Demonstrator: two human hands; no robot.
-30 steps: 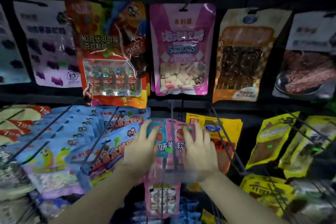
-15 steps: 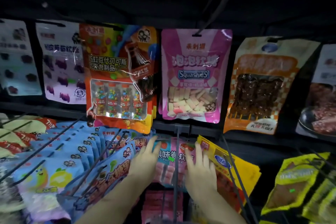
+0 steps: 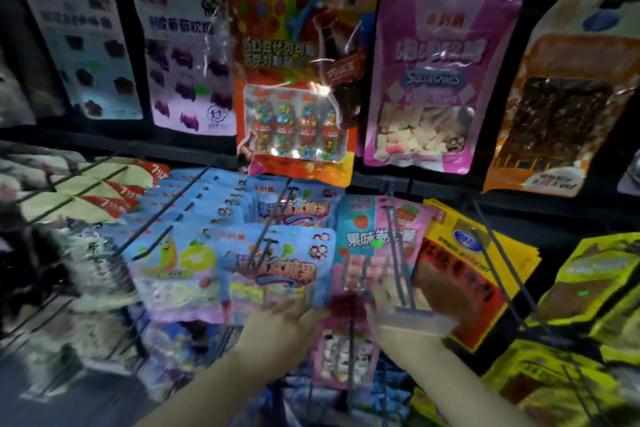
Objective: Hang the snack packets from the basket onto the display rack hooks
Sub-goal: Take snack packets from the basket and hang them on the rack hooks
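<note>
A pink and blue strawberry snack packet (image 3: 374, 239) hangs at the back of a double-wire hook (image 3: 398, 253) in the rack's middle row. My left hand (image 3: 287, 319) is below and left of it, fingers stretched out, at the lower edge of a blue packet (image 3: 273, 270). Motion-blurred, my right hand (image 3: 401, 319) is at the front end of the hook under the strawberry packet, and I see nothing held in it. The basket is out of view.
The top row holds an orange candy packet (image 3: 294, 80), a pink Squashies packet (image 3: 433, 80) and an orange-brown packet (image 3: 561, 104). A yellow and red packet (image 3: 460, 274) hangs right of the hook, with yellow-green packets (image 3: 588, 288) further right. Long wire hooks jut towards me.
Both hands lay flat on the strawberry packet, pushing it back along the hook. They have now drawn back and down off it. The view has tilted and moved closer.
</note>
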